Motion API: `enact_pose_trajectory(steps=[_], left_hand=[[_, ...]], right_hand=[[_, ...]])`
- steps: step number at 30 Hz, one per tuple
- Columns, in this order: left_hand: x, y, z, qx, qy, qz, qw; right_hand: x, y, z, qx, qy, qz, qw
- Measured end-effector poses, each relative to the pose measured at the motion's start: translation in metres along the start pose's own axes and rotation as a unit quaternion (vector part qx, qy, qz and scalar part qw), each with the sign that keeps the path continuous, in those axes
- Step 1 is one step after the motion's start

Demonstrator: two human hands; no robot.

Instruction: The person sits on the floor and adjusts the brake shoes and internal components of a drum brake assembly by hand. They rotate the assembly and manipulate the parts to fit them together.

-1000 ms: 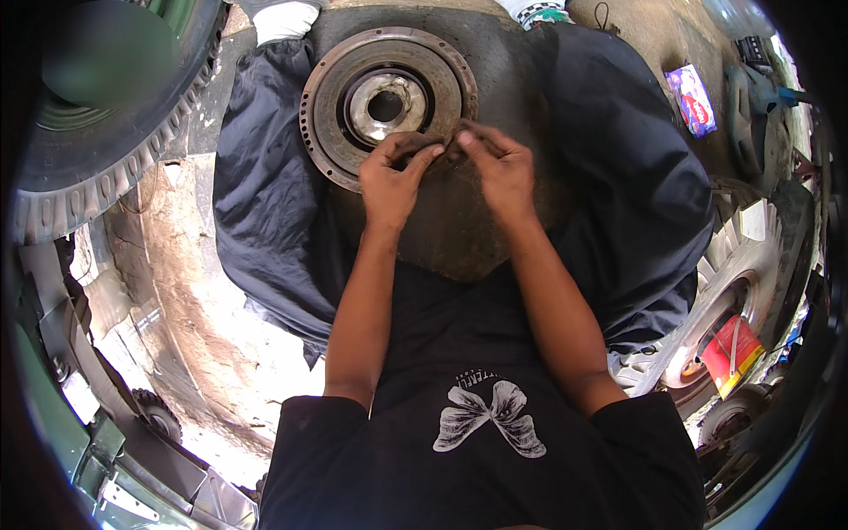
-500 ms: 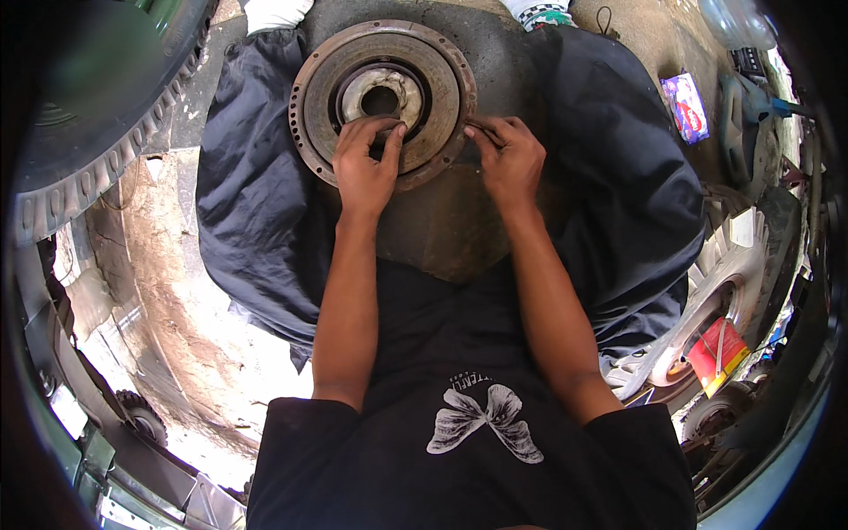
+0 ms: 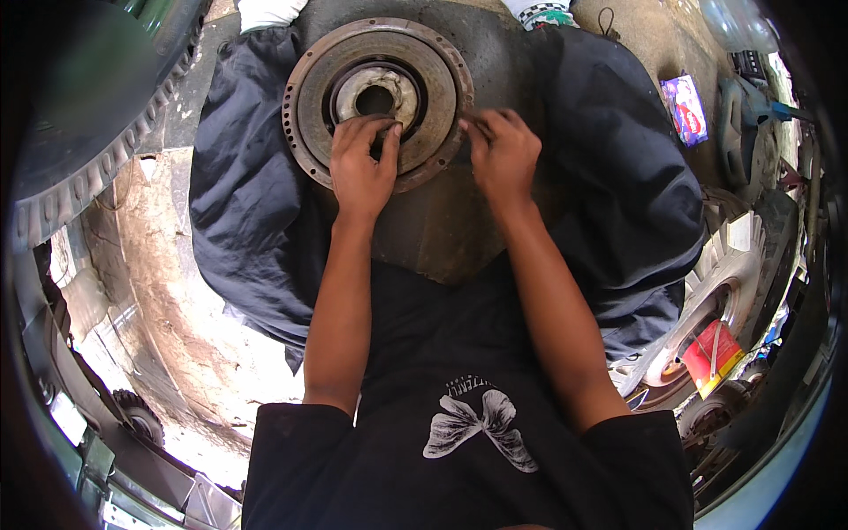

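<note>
A round, worn metal flywheel lies on the dark floor between my legs. Small holes run along its brown rim, and a pale ring surrounds the dark hole at its middle. My left hand rests over the near side of this disc, thumb and fingers pinched together just below the pale ring. Whatever sits in that pinch is too small or hidden to name. At the right rim, my right hand is also pinched, its fingertips slightly blurred. I cannot make out what it holds.
A large tyre stands at the far left. On the right lie a purple packet, a blue-grey tool or stand, a wheel and a red and yellow box. A thin wire loop lies at the far right.
The fingers of my right hand have shifted slightly at the flywheel's rim and now look blurred. My left hand keeps its pinch near the hub. The whole view has shifted a little.
</note>
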State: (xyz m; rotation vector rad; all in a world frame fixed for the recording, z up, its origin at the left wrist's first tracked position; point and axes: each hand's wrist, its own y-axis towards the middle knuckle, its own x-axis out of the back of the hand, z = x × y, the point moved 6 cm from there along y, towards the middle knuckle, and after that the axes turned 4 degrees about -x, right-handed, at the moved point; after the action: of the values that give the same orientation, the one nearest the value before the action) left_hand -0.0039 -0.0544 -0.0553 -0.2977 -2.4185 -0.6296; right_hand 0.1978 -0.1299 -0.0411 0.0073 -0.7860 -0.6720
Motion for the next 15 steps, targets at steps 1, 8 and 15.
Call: enact_pose_trajectory(steps=[1, 8, 15], left_hand=[[0.000, 0.002, -0.004, -0.004, 0.008, 0.004, 1.000], [-0.003, -0.004, 0.002, 0.011, 0.028, -0.004, 1.000], [-0.007, -0.001, -0.002, -0.013, 0.060, 0.015, 0.998]], right_hand=[[0.000, 0.006, 0.000, 0.008, -0.014, -0.003, 1.000], [-0.005, -0.011, 0.002, -0.024, 0.052, 0.018, 0.998], [0.000, -0.007, 0.001, -0.027, 0.052, 0.007, 0.998]])
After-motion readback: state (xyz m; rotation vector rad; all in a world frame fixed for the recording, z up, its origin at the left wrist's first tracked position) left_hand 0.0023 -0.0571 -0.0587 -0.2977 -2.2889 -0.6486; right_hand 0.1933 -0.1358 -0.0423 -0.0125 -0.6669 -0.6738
